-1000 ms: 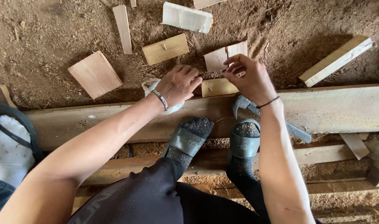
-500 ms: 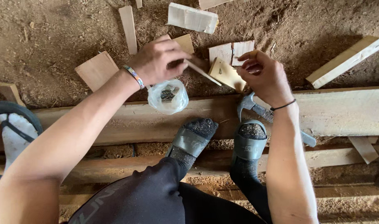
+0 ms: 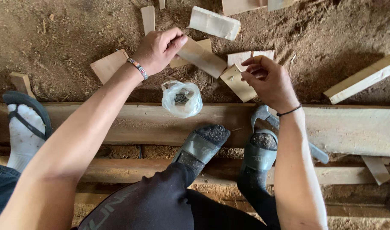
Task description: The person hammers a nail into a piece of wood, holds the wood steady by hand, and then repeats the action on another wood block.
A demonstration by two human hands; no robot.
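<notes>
1. Head view: you are looking down past your knees at a long plank [image 3: 118, 121] lying across sawdust-covered ground. Your left hand [image 3: 158, 49] is closing around one end of a flat wood strip [image 3: 201, 57], holding it raised beyond the plank.
2. Your right hand [image 3: 267, 79] is hovering beyond the plank with its fingers pinched together; I cannot tell what, if anything, they are pinching. A square offcut [image 3: 237, 83] is lying just beside it.
3. A clear bag of nails [image 3: 182, 99] is sitting at the plank's far edge, between your hands. A hammer [image 3: 263, 115] is lying on the plank under your right wrist.
4. Risk: you are gripping the strip at one end only, so it could tip or slip.
5. Risk: either arm, in reaching back, could be knocking the bag over and spilling nails beside your sandalled feet [image 3: 203, 142].
</notes>
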